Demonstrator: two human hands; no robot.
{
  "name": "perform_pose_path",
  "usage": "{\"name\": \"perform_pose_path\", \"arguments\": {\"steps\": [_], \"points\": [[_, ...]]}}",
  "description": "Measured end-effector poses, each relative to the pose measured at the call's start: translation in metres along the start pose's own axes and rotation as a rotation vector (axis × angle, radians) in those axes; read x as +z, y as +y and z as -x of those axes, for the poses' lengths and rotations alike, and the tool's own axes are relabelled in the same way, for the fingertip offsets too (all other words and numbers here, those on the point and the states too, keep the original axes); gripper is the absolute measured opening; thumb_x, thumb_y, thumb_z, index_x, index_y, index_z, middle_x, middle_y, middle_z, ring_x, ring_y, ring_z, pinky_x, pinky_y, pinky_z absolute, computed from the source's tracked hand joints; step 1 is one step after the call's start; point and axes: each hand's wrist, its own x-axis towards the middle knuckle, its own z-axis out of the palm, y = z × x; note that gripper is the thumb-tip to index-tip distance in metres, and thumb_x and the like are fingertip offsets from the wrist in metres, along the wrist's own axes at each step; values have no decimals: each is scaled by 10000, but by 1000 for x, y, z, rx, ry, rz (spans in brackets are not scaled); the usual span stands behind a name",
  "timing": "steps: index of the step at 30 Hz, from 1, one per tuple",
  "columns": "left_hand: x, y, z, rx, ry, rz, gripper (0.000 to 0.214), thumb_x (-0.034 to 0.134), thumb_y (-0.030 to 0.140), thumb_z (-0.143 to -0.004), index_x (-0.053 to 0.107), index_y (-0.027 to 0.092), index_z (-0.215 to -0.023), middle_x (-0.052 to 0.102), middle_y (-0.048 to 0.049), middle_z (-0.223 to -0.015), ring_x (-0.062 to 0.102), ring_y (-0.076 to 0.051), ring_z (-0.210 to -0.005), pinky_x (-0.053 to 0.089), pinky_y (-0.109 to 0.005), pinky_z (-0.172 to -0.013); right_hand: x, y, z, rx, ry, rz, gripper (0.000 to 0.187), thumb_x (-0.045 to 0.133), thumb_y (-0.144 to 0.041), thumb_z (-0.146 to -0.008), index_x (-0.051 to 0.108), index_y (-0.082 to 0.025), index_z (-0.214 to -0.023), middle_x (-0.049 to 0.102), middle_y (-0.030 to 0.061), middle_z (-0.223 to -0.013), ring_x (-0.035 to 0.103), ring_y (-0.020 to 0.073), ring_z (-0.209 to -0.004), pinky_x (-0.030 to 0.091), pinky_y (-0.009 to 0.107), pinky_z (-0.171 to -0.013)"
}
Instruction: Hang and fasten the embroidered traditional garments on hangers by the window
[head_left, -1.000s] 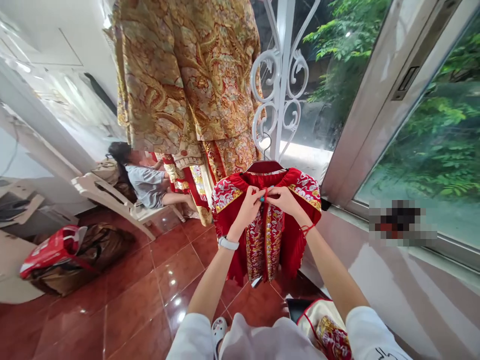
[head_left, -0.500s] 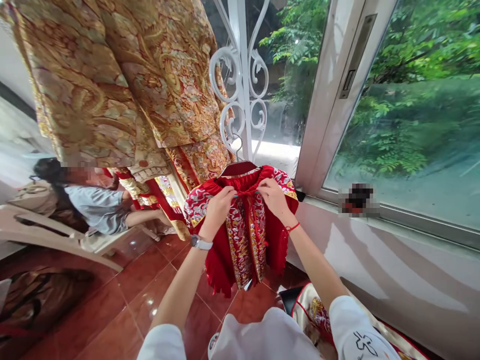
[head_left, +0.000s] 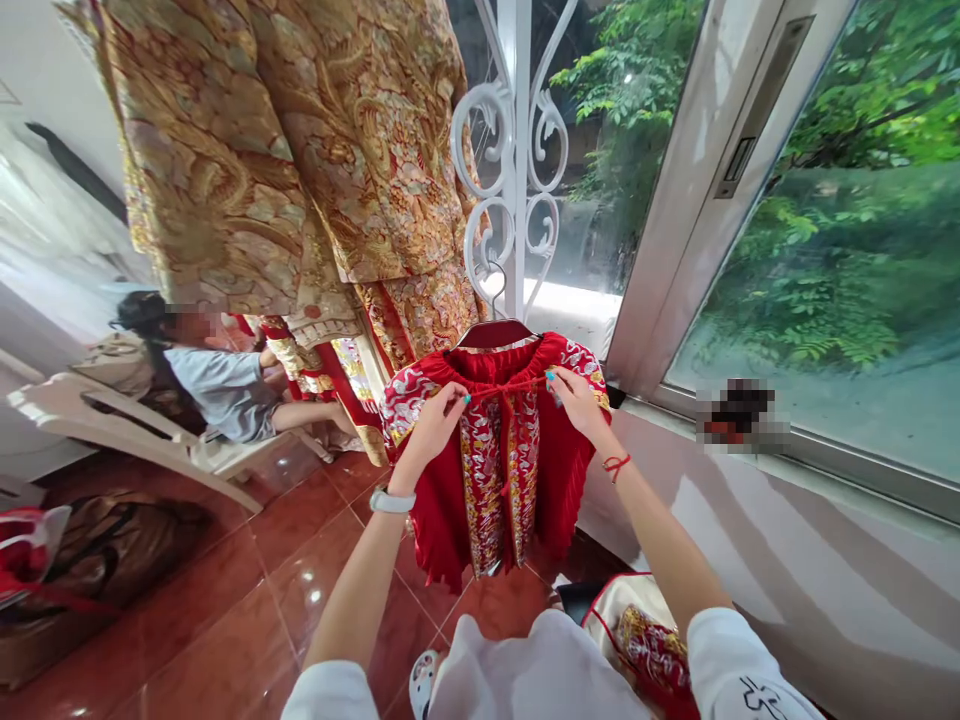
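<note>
The left hand (head_left: 441,418) and right hand (head_left: 574,400) each pinch one side of the red cord (head_left: 523,384) across the gathered neckline of the red embroidered garment (head_left: 481,470), which hangs on a hanger (head_left: 495,333) before white scrolled ironwork (head_left: 513,120). Pulling both sides evenly, at matching height, should keep the cord centred without bunching the gathers.

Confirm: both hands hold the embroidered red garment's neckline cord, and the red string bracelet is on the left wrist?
Not quite: the head view shows the red string bracelet on the right wrist. The left hand and right hand do hold the neckline cord of the embroidered red garment.
</note>
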Motion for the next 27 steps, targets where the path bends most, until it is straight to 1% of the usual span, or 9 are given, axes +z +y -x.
{"name": "perform_pose_path", "arguments": {"steps": [3, 7, 10, 12, 15, 17, 19, 23, 27], "points": [[-8, 12, 12, 75, 105, -267, 84, 652, 170, -790, 654, 234, -843, 592, -19, -784, 511, -188, -725, 386, -257, -688, -16, -6, -1, -113, 32, 209, 272, 510, -449, -933, 632, -227, -833, 691, 86, -919, 607, 250, -903, 456, 375, -850], [-9, 18, 25, 171, 101, -451, 254, 603, 146, -793, 682, 252, -1010, 655, -59, -952, 558, -259, -923, 416, -363, -919, -21, -7, 7, -160, -90, 271, 259, 486, -407, -942, 659, -224, -886, 698, 60, -890, 612, 222, -791, 474, 349, -751], [-12, 17, 30, 200, 70, -578, 269, 592, 133, -788, 686, 249, -1012, 674, -71, -979, 559, -285, -1008, 378, -437, -1030, -26, -4, 10, -172, 37, 368, 191, 566, -381, -903, 685, -237, -867, 711, 61, -906, 618, 249, -870, 480, 387, -825], [-19, 18, 29, 250, 72, -567, 316, 563, 135, -818, 662, 247, -1097, 664, -78, -1080, 566, -276, -1059, 384, -445, -1046, -32, -2, 6, -203, 125, 345, 186, 610, -374, -877, 691, -245, -984, 711, 67, -1020, 617, 264, -973, 471, 417, -913], [-42, 15, 22, 329, 280, -563, 419, 590, 175, -831, 573, 234, -1246, 592, -99, -1253, 522, -277, -1197, 379, -449, -1077, -43, 9, -8, -232, 214, 274, 414, 619, -358, -863, 593, -254, -1263, 622, 90, -1297, 550, 282, -1196, 418, 464, -1043], [-62, 7, 15, 306, 389, -618, 509, 668, 223, -793, 541, 219, -1285, 564, -115, -1299, 493, -294, -1249, 367, -465, -1097, -50, 22, -19, -216, 243, 305, 478, 612, -326, -854, 557, -254, -1323, 570, 99, -1382, 490, 292, -1288, 358, 506, -1103], [-81, -4, 8, 247, 336, -657, 526, 679, 253, -790, 542, 213, -1297, 574, -116, -1302, 510, -292, -1245, 374, -466, -1098, -54, 38, -31, -192, 214, 312, 444, 602, -290, -839, 599, -240, -1280, 602, 103, -1346, 507, 287, -1277, 348, 516, -1114], [-103, -21, -5, 177, 233, -609, 358, 532, 268, -882, 620, 204, -1223, 629, -113, -1250, 584, -256, -1159, 453, -425, -1022, -61, 64, -55, -145, 206, 148, 284, 538, -255, -818, 716, -206, -1034, 718, 84, -1101, 633, 253, -1063, 475, 450, -991], [-119, -23, -17, 45, 145, -435, 315, 609, 333, -833, 690, 184, -1098, 694, -109, -1120, 630, -255, -1066, 504, -389, -946, -72, 72, -77, -36, 136, -26, 202, 600, -363, -792, 727, -205, -796, 744, 69, -871, 667, 246, -866, 533, 416, -852]]}}
